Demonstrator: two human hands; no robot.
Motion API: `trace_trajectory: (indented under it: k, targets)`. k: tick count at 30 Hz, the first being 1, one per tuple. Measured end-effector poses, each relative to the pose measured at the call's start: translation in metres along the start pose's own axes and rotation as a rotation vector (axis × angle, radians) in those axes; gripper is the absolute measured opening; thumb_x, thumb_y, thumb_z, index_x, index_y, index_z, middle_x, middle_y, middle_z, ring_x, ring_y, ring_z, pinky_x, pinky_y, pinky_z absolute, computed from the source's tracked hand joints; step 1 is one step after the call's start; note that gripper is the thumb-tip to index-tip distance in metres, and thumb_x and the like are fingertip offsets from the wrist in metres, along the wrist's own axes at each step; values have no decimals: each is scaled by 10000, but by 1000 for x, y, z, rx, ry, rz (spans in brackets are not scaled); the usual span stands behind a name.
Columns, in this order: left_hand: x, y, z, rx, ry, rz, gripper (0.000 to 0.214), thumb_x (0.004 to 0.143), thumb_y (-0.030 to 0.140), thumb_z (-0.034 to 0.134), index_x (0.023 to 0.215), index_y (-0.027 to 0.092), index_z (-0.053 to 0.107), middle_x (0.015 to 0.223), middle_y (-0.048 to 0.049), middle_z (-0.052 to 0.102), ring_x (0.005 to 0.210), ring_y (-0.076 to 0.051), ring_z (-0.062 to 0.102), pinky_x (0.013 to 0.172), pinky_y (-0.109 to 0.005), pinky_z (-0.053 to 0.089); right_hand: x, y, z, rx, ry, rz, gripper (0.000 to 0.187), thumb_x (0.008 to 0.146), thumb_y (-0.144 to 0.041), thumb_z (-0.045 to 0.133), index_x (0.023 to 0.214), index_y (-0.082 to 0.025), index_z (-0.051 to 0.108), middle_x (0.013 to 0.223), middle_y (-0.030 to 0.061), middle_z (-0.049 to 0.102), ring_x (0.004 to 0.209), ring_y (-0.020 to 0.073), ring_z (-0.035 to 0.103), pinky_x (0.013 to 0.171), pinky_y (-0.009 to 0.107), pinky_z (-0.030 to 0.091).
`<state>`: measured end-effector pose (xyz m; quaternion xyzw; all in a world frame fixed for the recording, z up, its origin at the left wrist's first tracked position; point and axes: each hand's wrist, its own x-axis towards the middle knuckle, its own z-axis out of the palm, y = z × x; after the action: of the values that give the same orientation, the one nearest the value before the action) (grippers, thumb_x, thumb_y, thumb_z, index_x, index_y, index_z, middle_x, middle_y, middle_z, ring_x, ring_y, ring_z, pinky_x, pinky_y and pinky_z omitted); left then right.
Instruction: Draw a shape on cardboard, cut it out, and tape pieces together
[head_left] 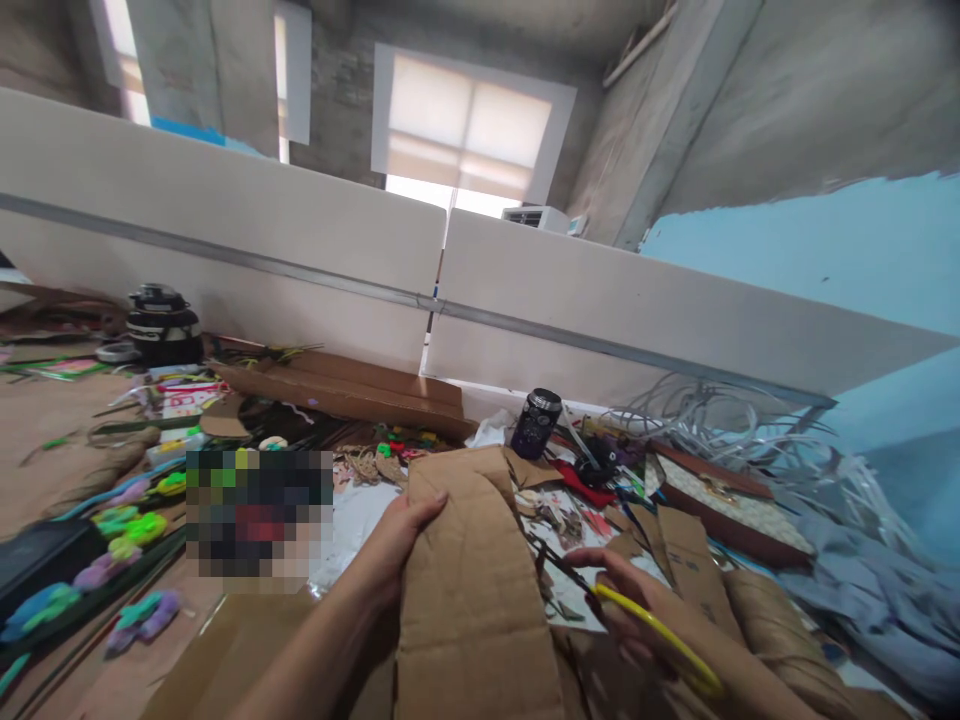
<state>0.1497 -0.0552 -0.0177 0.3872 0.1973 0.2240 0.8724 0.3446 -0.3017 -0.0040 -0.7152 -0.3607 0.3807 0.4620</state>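
Observation:
A long piece of brown cardboard [472,570] stands tilted up in front of me, its top edge creased and bent. My left hand [409,530] grips its left edge, thumb on the near face and the other fingers hidden behind. On the other side, my right hand [630,600] is closed around yellow-handled scissors [652,630]. Their dark blades point up and left, close to the cardboard's right edge. Whether the blades touch the cardboard I cannot tell.
Behind the cardboard stands a dark can [537,424]. A twine roll [784,635], a white woven bag [735,500] and grey cloth [877,570] lie to the right. Colourful fuzzy flowers [142,620] and a black jar [163,330] are at left. A white partition [600,290] runs behind.

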Motion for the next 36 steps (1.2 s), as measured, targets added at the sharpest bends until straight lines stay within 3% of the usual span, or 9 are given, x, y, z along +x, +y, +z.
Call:
trace_trajectory:
  k: [4,7,9,12,19,24,30,33,36]
  targets:
    - [-2,5,-2,9,-18,11,538,731,295,850,1215,145,669,965,-136,827,871,-305,796,814,-397,624,9,-3,-21,-466,145,-121,419,727,-343,777,1129,-226,760,874,46,751,789,260,666,729,353,513]
    - [-2,-3,1,27,-62,10,538,685,302,886,1161,137,699,973,-144,829,891,-320,796,859,-410,615,9,-17,-23,-664,118,-140,346,746,-281,748,1087,-267,811,1180,104,783,1092,377,676,988,488,479]
    - [0,-9,3,32,-88,10,546,649,315,904,1125,127,714,979,-153,828,910,-332,793,879,-416,610,13,-30,-17,-574,133,-155,306,835,-420,723,1092,-277,807,1220,107,777,1166,394,657,1029,523,469]
    - [2,-17,4,39,-132,-4,558,632,326,914,1118,126,728,997,-158,828,934,-343,789,910,-428,598,27,-43,2,-230,107,-204,486,885,-618,668,1187,-248,761,1250,116,764,1190,367,659,1042,518,493]
    - [0,-25,4,46,-196,-108,531,714,393,889,1130,99,740,998,-188,822,939,-353,786,937,-446,580,57,-43,43,222,-87,-213,562,851,-614,733,1230,-199,737,1173,109,796,1134,347,708,1037,516,508]
    - [-2,-33,6,16,-190,-200,534,710,421,887,1107,91,752,947,-198,821,933,-352,789,921,-426,587,62,-35,31,176,-179,-311,464,874,-486,732,1248,-211,732,1181,106,788,1145,325,694,1033,490,506]
    - [-1,-41,6,34,-137,-275,480,683,451,887,996,103,776,877,-179,820,875,-342,794,806,-383,613,74,-16,19,-363,16,-532,268,884,-326,601,990,-264,839,1079,109,811,1104,352,682,1027,507,489]
    - [2,-36,4,58,-122,-225,462,657,421,907,966,101,784,882,-173,822,883,-339,793,828,-375,606,72,-21,22,-314,-62,-503,301,890,-283,594,1088,-270,820,1163,95,796,1163,341,669,1018,480,504]
    - [5,-32,2,94,-88,-178,444,661,384,910,975,97,784,916,-181,823,932,-344,787,881,-381,594,69,-29,29,-86,-156,-439,395,835,-324,728,1220,-241,761,1288,101,753,1263,347,622,1104,499,448]
